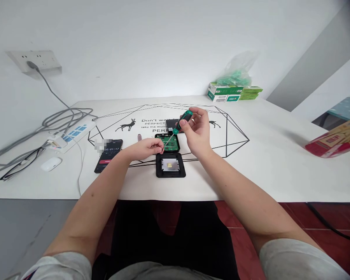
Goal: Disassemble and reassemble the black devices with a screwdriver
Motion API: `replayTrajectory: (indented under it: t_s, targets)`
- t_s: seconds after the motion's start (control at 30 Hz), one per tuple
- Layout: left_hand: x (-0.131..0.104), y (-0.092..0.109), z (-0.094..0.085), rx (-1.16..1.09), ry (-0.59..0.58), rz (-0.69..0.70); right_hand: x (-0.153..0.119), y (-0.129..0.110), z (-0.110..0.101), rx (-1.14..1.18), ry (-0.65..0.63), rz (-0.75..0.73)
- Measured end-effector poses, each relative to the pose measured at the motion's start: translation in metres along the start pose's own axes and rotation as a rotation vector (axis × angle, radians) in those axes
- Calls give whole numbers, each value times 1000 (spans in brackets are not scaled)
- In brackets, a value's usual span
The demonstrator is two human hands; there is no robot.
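Observation:
A green-and-black screwdriver is gripped by the handle in my right hand, its shaft slanting down and left over a green circuit board in a black case. At the board's left edge, my left hand has its fingers pinched together near the screwdriver's tip; what they hold, if anything, is too small to tell. Just in front of the board lies a black square cover with a silver plate and a pale square pad. A dark box-like object sits behind the board, partly covered by the screwdriver.
A phone showing a timer lies left of my left hand. Farther left are a power strip, coiled cables and a white mouse. Green-and-white boxes stand at the back; a red-and-yellow package lies far right.

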State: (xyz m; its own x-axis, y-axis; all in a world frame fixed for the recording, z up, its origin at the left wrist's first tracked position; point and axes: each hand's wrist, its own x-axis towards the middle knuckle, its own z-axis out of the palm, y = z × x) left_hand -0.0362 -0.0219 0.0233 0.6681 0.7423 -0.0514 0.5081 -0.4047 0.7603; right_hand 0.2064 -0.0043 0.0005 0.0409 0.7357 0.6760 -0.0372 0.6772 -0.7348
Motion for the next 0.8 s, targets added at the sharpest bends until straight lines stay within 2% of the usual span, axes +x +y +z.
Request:
replayTrajectory:
  t_s: [0.2,0.6,0.8]
  targets:
    - [2,0,0,17,-27,41,0,-4,0,73,-56,14]
    - [2,-1,1,39,-62,39,-6,-13,5,61,-124,-47]
    - [-2,6,0,32,-152,-6,-11,-17,9,70,-224,-7]
